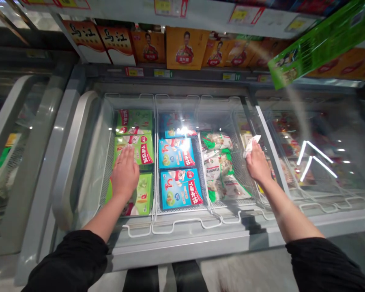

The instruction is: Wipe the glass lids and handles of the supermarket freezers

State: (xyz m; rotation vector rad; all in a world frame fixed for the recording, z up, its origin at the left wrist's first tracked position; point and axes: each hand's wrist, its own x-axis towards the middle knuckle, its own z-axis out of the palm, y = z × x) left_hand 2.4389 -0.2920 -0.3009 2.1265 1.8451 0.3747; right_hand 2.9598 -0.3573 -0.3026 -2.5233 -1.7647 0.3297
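Note:
My left hand is stretched out flat, fingers together, above the green boxes on the left of a chest freezer. It seems to rest on the freezer's glass lid, which shows light reflections. My right hand holds a crumpled white cloth near the lid's right side, beside a metal frame strip. Blue boxes lie in the middle wire basket. White and green bags of frozen food fill the basket to their right.
A grey curved handle runs along the freezer's left side. Yellow boxes stand on a shelf behind, above price tags. A green hanging sign juts in at upper right. Another glass section adjoins on the right.

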